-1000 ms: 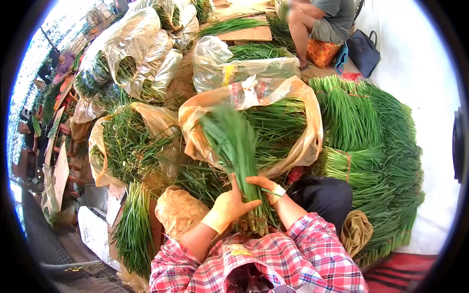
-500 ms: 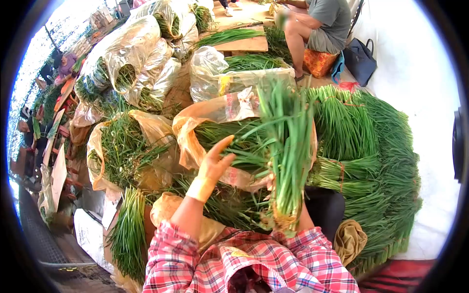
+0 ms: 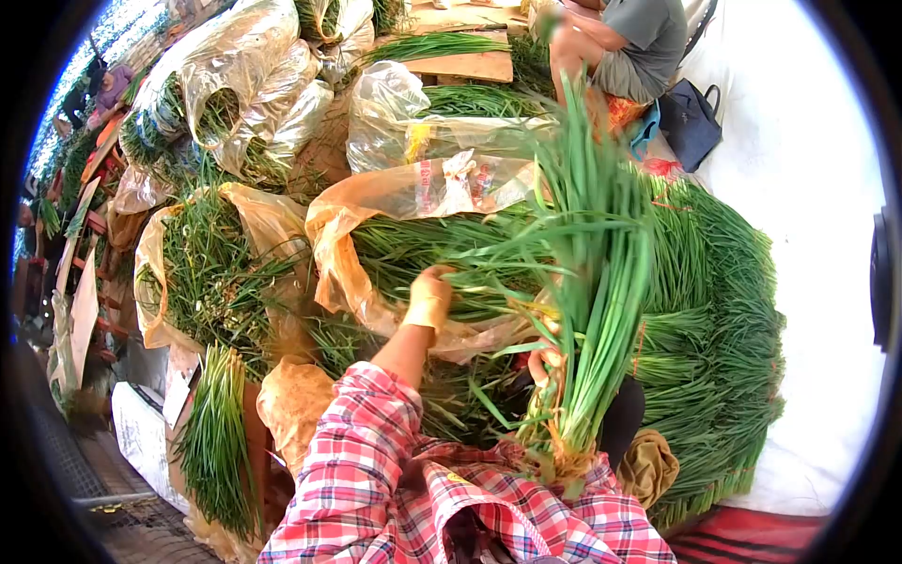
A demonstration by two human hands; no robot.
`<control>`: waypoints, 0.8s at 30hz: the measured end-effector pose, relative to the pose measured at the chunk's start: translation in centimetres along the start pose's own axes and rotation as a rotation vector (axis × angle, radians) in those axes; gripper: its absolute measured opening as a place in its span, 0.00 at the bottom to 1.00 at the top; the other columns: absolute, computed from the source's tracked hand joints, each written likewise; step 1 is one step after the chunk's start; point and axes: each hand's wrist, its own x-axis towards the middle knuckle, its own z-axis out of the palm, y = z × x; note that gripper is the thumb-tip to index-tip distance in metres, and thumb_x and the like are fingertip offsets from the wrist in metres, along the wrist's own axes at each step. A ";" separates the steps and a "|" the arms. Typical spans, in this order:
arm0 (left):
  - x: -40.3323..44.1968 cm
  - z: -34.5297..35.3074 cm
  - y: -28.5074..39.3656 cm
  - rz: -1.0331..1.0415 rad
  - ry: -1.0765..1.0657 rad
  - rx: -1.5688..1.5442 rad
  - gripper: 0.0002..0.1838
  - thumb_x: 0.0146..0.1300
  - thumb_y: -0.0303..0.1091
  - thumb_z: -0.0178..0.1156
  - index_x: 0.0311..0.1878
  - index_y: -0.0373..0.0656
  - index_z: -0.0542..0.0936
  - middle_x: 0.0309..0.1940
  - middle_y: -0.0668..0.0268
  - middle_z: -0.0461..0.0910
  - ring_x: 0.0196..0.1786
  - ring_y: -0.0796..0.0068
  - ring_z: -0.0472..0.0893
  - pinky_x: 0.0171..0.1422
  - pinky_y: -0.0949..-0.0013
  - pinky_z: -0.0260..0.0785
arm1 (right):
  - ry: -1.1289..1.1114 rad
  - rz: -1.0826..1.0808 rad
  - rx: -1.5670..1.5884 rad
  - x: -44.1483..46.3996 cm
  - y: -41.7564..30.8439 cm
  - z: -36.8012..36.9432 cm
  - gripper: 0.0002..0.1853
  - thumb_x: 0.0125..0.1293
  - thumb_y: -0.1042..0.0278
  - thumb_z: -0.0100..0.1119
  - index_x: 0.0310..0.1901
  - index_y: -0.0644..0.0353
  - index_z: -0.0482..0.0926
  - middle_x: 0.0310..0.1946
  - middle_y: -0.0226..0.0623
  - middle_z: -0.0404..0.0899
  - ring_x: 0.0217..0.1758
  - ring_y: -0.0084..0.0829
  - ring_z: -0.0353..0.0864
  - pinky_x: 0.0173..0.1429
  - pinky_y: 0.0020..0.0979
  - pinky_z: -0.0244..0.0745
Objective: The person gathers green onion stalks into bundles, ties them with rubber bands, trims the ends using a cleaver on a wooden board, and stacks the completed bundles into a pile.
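My right hand is wrapped round a bunch of scallions, roots down and long leaves up, in front of my right chest. The bunch hides most of that hand. My left hand, with a pale covering on it, is at the near side of an open plastic bag full of green stalks. Its fingers are curled in where loose leaves from the bunch droop to them; they seem to pinch these leaves.
Tied bundles of greens are stacked on the right beside a white wall. On the left are a bag of trimmings and another bunch. A person sits at the back beside a dark bag.
My left hand has gone from spread fingers to curled ones and moved lower, toward the bag. The scallion bunch has shifted right and a little down. The camera view has turned slightly.
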 end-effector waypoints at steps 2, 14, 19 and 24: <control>1.0 -2.4 -0.5 -0.204 0.089 -0.002 0.13 0.63 0.37 0.53 0.45 0.39 0.79 0.35 0.52 0.81 0.34 0.60 0.81 0.38 0.64 0.72 | -0.498 0.264 0.026 -0.5 -0.5 -8.9 0.22 0.66 0.64 0.54 0.58 0.66 0.68 0.42 0.47 0.77 0.37 0.40 0.78 0.36 0.32 0.81; -5.7 -15.1 14.4 0.122 -0.226 -0.051 0.60 0.33 0.50 0.77 0.69 0.39 0.56 0.62 0.47 0.66 0.63 0.57 0.68 0.63 0.60 0.63 | 0.086 -0.114 -0.308 -0.5 -4.0 2.5 0.31 0.63 0.59 0.56 0.64 0.61 0.60 0.57 0.50 0.67 0.52 0.46 0.74 0.58 0.43 0.74; -12.9 -14.1 18.4 0.677 -0.589 -0.622 0.76 0.25 0.52 0.80 0.73 0.50 0.34 0.67 0.51 0.59 0.69 0.54 0.60 0.68 0.47 0.54 | 0.084 0.047 -0.841 4.1 -0.8 6.9 0.36 0.47 0.72 0.71 0.59 0.67 0.66 0.52 0.41 0.74 0.52 0.31 0.75 0.56 0.33 0.72; -16.4 -15.9 13.4 0.155 -0.620 -0.670 0.38 0.40 0.40 0.76 0.56 0.37 0.74 0.52 0.58 0.76 0.55 0.63 0.74 0.61 0.60 0.67 | -0.219 0.231 -1.338 7.5 6.5 8.1 0.50 0.39 0.70 0.76 0.65 0.62 0.57 0.57 0.37 0.70 0.59 0.30 0.66 0.66 0.31 0.59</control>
